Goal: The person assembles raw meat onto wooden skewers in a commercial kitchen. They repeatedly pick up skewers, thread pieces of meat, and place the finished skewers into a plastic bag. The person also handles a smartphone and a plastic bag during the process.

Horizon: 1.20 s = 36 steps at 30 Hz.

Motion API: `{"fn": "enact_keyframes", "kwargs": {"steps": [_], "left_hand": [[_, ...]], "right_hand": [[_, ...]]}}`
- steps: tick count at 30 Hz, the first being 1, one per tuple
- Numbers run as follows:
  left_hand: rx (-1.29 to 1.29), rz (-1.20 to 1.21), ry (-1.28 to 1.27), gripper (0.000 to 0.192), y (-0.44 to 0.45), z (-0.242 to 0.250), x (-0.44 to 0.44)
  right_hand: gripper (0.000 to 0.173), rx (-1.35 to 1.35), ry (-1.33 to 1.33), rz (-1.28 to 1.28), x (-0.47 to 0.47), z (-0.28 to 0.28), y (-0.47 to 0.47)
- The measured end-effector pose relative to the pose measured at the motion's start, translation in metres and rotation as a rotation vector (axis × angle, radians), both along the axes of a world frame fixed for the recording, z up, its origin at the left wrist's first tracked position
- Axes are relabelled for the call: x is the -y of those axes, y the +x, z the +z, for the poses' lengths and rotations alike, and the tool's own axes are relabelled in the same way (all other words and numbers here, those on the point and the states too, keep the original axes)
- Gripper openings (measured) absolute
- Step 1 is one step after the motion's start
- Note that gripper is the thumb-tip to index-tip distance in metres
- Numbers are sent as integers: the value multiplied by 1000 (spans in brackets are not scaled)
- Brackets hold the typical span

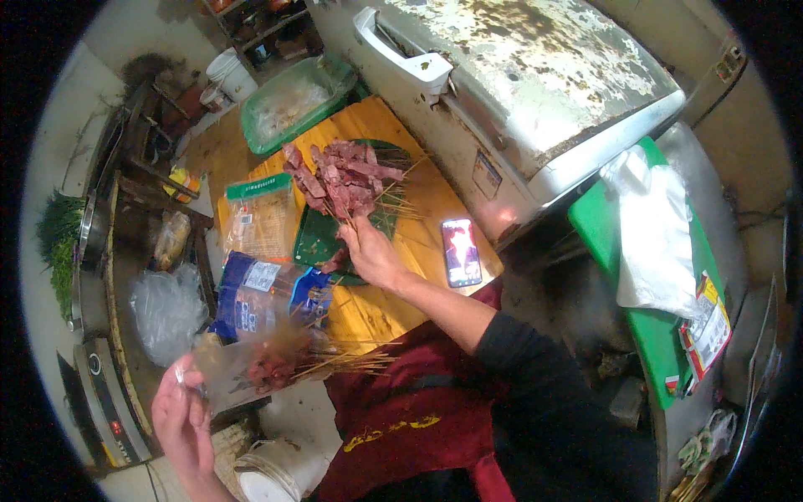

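My left hand (pixel 182 417), at the lower left, grips the edge of a clear plastic bag (pixel 227 379). Reddish meat skewers (pixel 276 365) lie in that bag, their bare stick ends jutting out to the right. My right hand (pixel 374 256) is closed on the sticks of some raw meat skewers (pixel 344 179) over a dark green tray (pixel 312 235). The meat is fanned out beyond my fingers; which skewers I hold and which rest on the tray is hard to tell. A small meat piece (pixel 335 260) lies by my right wrist.
On the wooden table (pixel 370 310) are a lit phone (pixel 461 254), a blue plastic package (pixel 251 288), a clear package (pixel 258 216) and a green basin (pixel 254 128). A worn metal chest (pixel 439 106) stands behind. White plastic bags (pixel 655 232) lie on a green board (pixel 593 216) at right.
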<state>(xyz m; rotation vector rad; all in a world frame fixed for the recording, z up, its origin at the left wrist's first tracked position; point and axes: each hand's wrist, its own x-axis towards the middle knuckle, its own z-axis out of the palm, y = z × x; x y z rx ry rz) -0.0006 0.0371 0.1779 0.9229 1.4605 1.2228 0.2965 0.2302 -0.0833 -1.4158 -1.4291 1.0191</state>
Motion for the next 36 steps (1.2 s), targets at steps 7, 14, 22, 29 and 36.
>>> {"fn": "enact_keyframes", "kwargs": {"steps": [7, 14, 22, 29, 36], "left_hand": [[-28, 68, 13, 51, -8, 11, -8], [-56, -62, 56, 46, -17, 13, -26], [-11, -179, 60, 44, -21, -4, -48], [88, -160, 30, 44, -15, -43, -49], [72, -92, 10, 46, -14, -48, -52]], "right_hand": [[21, -986, -382, 68, 72, 43, 13], [23, -836, -630, -9, 224, 98, 61], [22, -291, -206, 258, 182, 181, 88], [22, -226, -437, 548, 190, 153, -11], [18, -10, -246, 576, 196, 99, -17]]}}
